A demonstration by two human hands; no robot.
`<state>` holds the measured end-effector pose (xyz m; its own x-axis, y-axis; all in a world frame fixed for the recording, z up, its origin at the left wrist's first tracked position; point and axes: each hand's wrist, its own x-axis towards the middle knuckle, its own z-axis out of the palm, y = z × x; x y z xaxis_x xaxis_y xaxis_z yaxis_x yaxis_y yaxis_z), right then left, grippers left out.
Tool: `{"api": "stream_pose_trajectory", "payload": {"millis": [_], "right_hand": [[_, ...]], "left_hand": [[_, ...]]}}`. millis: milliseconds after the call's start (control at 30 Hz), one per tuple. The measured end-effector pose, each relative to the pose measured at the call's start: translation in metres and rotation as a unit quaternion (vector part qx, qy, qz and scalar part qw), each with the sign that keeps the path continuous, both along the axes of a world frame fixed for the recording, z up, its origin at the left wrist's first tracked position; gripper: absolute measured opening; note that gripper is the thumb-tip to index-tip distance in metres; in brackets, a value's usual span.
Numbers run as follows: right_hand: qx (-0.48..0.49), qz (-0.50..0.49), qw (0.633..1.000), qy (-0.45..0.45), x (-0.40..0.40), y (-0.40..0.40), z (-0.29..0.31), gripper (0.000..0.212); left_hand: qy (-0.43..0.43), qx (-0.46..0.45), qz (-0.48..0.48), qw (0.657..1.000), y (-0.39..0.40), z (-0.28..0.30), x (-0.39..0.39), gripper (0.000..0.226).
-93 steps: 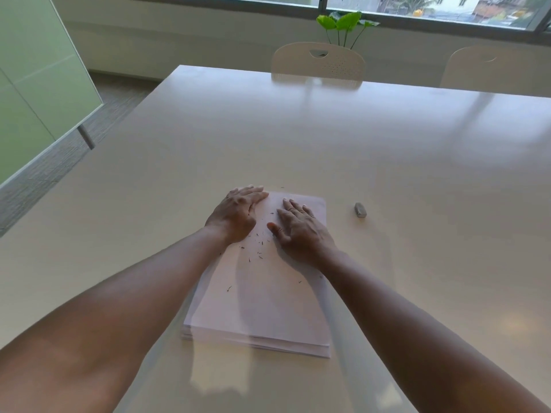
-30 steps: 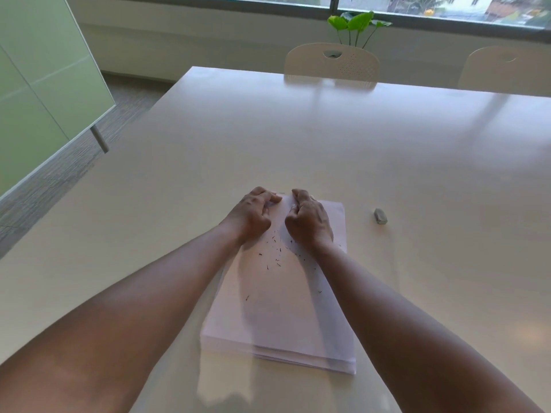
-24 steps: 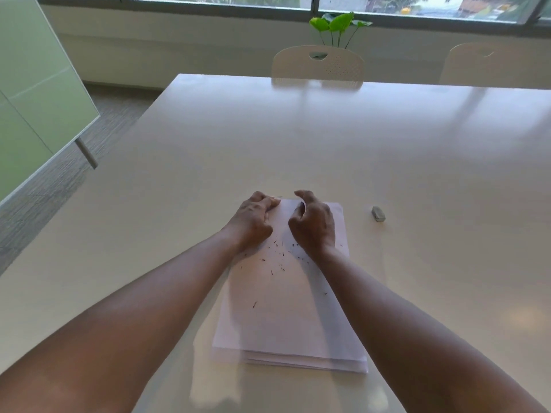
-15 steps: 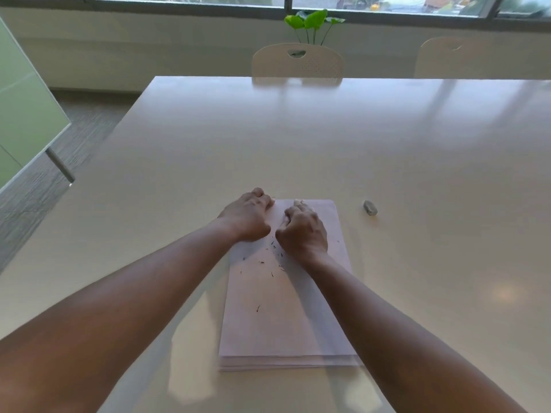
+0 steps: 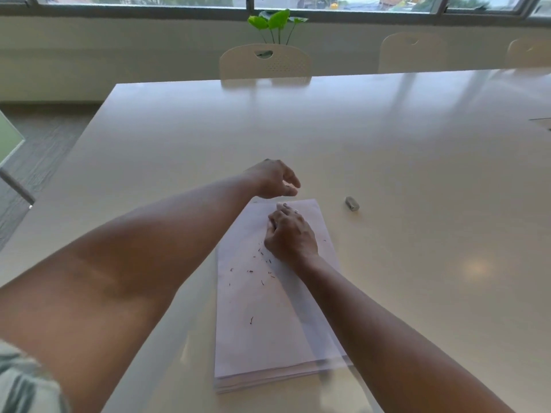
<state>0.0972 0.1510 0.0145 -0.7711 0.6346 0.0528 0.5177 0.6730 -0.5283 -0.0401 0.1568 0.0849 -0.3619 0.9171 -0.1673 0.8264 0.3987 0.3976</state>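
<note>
A stack of white paper (image 5: 268, 329) lies on the table in front of me, with several dark crumbs (image 5: 262, 272) scattered over its top sheet. My right hand (image 5: 290, 236) rests on the far part of the stack with fingers curled, and a small raised fold of the top sheet (image 5: 281, 206) shows at its fingertips. My left hand (image 5: 272, 178) hovers just past the stack's far edge, fingers loosely curved, with nothing visible in it. A small grey eraser (image 5: 352, 203) lies on the table to the right of the stack.
The large pale table (image 5: 417, 174) stretches far ahead and to the right. Cream chairs (image 5: 265, 62) stand along its far side, with a green plant (image 5: 275, 23) at the window. A glass panel (image 5: 9, 141) stands at the left over grey floor.
My left hand has lifted off the paper and moved forward past the stack's far edge. My right hand stays curled on the top sheet. The camera has turned slightly right.
</note>
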Motion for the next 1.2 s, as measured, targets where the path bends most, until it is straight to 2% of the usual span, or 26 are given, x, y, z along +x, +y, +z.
{"api": "stream_pose_trajectory", "payload": {"millis": [133, 233, 367, 600, 700, 767, 833, 867, 967, 1000, 1033, 1067, 1133, 1200], "right_hand": [[-0.014, -0.01, 1.0, -0.011, -0.004, -0.003, 0.001, 0.038], [-0.027, -0.015, 0.999, -0.012, -0.006, -0.006, 0.003, 0.041], [-0.046, 0.025, 0.998, -0.022, -0.01, -0.014, 0.012, 0.049], [-0.052, 0.076, 0.994, -0.057, -0.026, -0.026, 0.02, 0.052], [-0.104, 0.097, 0.99, 0.003, -0.028, -0.035, 0.018, 0.019], [-0.135, 0.095, 0.986, 0.04, -0.028, -0.039, 0.02, 0.028], [-0.129, 0.071, 0.987, 0.06, -0.029, -0.037, 0.024, 0.013], [-0.111, 0.066, 0.991, 0.047, -0.031, -0.035, 0.026, 0.012], [-0.071, 0.075, 0.995, -0.017, -0.039, -0.028, 0.023, 0.046], [-0.078, 0.086, 0.993, -0.024, -0.038, -0.029, 0.022, 0.044], [-0.096, 0.107, 0.989, -0.017, -0.036, -0.032, 0.024, 0.029], [-0.111, 0.138, 0.984, -0.017, -0.035, -0.038, 0.027, 0.023], [-0.174, 0.206, 0.963, -0.018, -0.033, -0.051, 0.029, 0.023], [-0.192, 0.221, 0.956, 0.018, -0.035, -0.062, 0.027, 0.004]], "left_hand": [[0.04, -0.077, -0.031, 0.996, 0.021, -0.007, 0.003, 0.058], [0.052, -0.09, -0.028, 0.994, 0.027, -0.011, 0.0, 0.07], [0.057, -0.088, -0.025, 0.994, 0.031, -0.014, -0.003, 0.071], [0.043, -0.089, -0.016, 0.995, 0.035, -0.027, -0.012, 0.069], [0.036, -0.094, -0.015, 0.995, 0.037, -0.027, -0.013, 0.07], [0.031, -0.098, -0.016, 0.995, 0.038, -0.027, -0.014, 0.071], [0.03, -0.102, -0.015, 0.994, 0.039, -0.028, -0.014, 0.071], [0.03, -0.102, -0.014, 0.994, 0.039, -0.028, -0.014, 0.071], [0.033, -0.101, -0.013, 0.994, 0.04, -0.028, -0.014, 0.071], [0.032, -0.102, -0.015, 0.994, 0.04, -0.028, -0.015, 0.071], [0.028, -0.103, -0.015, 0.994, 0.04, -0.028, -0.015, 0.072], [0.021, -0.103, -0.014, 0.994, 0.04, -0.028, -0.016, 0.072], [0.013, -0.1, -0.014, 0.995, 0.039, -0.027, -0.016, 0.072], [0.014, -0.098, -0.014, 0.995, 0.038, -0.026, -0.016, 0.072]]}}
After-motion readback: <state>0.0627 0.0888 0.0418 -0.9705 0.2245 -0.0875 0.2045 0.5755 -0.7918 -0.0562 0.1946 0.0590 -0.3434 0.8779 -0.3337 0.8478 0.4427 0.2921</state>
